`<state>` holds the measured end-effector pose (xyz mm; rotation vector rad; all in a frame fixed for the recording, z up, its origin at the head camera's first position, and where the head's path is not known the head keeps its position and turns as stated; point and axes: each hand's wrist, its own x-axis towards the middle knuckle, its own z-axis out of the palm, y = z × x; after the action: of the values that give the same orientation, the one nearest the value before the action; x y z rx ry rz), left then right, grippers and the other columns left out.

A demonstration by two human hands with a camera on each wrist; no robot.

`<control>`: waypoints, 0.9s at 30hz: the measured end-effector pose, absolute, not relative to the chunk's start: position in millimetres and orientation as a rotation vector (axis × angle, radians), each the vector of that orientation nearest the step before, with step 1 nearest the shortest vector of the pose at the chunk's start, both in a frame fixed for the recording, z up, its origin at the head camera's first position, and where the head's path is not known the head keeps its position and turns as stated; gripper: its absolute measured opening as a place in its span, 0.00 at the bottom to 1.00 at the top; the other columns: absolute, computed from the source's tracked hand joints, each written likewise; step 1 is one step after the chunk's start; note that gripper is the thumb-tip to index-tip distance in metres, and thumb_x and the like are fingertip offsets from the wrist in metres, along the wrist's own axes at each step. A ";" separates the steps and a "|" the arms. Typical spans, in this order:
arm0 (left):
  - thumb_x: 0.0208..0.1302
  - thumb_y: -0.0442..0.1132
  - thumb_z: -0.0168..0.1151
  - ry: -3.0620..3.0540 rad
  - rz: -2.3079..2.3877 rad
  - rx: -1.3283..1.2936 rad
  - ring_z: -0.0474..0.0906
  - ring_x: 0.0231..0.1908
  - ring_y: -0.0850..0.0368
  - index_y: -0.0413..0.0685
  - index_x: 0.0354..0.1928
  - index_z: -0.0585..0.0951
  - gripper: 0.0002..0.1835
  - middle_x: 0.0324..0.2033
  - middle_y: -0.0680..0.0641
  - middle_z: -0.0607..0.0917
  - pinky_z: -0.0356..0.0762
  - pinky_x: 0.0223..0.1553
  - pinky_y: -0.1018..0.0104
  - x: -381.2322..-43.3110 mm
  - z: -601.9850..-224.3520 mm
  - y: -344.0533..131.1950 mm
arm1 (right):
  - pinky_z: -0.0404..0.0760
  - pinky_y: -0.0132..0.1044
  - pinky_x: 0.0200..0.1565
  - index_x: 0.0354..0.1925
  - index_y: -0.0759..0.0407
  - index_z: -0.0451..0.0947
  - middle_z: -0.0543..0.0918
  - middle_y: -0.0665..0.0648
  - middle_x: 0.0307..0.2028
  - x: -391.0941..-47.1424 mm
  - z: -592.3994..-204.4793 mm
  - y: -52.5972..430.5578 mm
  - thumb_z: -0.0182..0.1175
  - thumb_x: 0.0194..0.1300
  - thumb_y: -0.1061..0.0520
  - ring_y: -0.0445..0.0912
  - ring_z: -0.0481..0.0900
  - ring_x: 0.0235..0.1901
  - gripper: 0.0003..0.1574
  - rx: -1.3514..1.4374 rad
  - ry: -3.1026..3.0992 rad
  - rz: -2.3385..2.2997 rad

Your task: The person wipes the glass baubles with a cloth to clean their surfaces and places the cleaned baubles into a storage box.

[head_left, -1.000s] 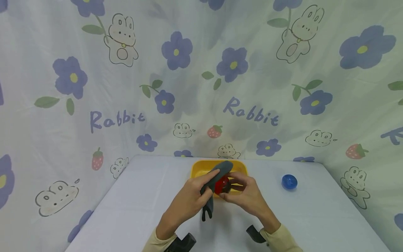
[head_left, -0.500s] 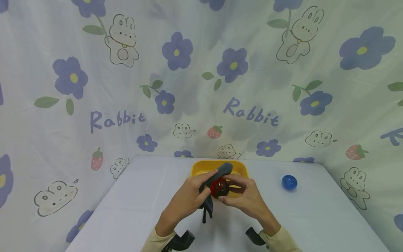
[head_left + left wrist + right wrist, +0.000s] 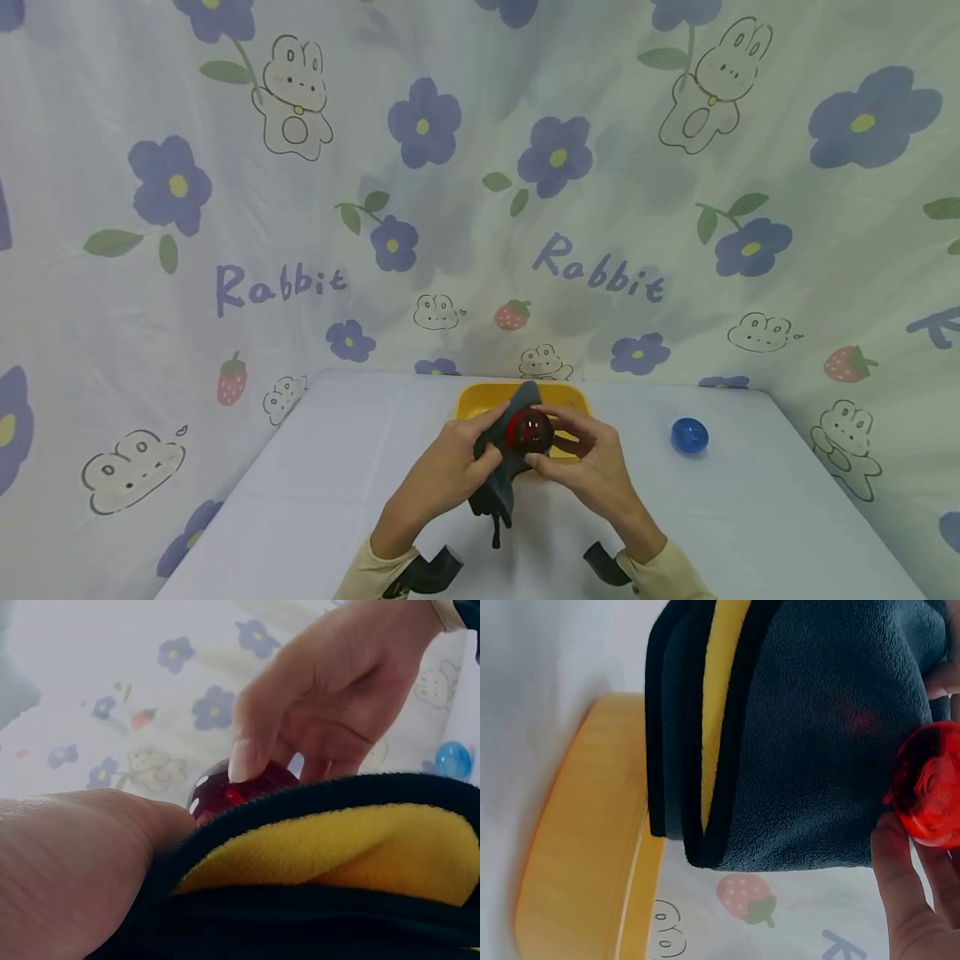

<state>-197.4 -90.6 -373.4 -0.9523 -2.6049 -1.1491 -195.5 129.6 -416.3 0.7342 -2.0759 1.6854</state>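
In the head view my left hand (image 3: 448, 463) grips a folded dark grey cloth (image 3: 495, 479), its thumb and forefinger on the near face. The cloth has black edging and a yellow inner side, which shows in the left wrist view. Fingers and thumb of my right hand (image 3: 592, 457) hold a shiny see-through red ball (image 3: 534, 432) against the cloth. Up close in the right wrist view, the red ball (image 3: 934, 784) lies right at the grey face of the cloth (image 3: 817, 750). Both hands are over the near side of a yellow tray (image 3: 471, 395).
On the white table (image 3: 300, 492), right of the tray, lies a blue see-through ball (image 3: 689, 435). A white curtain (image 3: 480, 208) with purple flowers and rabbits hangs behind and at both sides. Most of the tray's inside is hidden by the hands and cloth.
The cloth has swung more upright and opened out behind the red ball. The ball has turned and shifted slightly in the right fingers, with more of it uncovered. The blue ball stays put.
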 end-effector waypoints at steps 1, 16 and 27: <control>0.62 0.32 0.53 -2.616 -1.146 -0.943 0.63 0.13 0.71 0.44 0.70 0.69 0.31 0.27 0.49 0.79 0.67 0.17 0.78 -197.2 -373.3 -90.5 | 0.84 0.40 0.50 0.57 0.51 0.79 0.83 0.56 0.53 -195.8 -416.2 129.9 0.74 0.51 0.61 0.44 0.85 0.49 0.33 0.722 -2.069 1.687; 0.64 0.33 0.53 -2.684 -1.188 -0.929 0.77 0.19 0.69 0.44 0.70 0.69 0.30 0.31 0.45 0.81 0.74 0.19 0.77 -190.1 -370.2 -87.4 | 0.82 0.40 0.52 0.57 0.54 0.76 0.81 0.57 0.55 -201.3 -418.1 137.5 0.74 0.50 0.61 0.52 0.83 0.53 0.34 0.596 -2.092 1.700; 0.65 0.32 0.53 -2.672 -1.168 -0.943 0.72 0.15 0.69 0.45 0.70 0.70 0.29 0.22 0.51 0.73 0.73 0.18 0.77 -184.4 -365.8 -86.3 | 0.80 0.41 0.56 0.61 0.52 0.76 0.84 0.52 0.55 -203.8 -419.9 140.6 0.75 0.51 0.56 0.50 0.83 0.51 0.38 0.569 -2.194 1.605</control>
<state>-184.4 -86.3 -365.8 -0.9434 -2.6719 -1.1678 -203.8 140.6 -419.9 0.5693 -2.1944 1.6051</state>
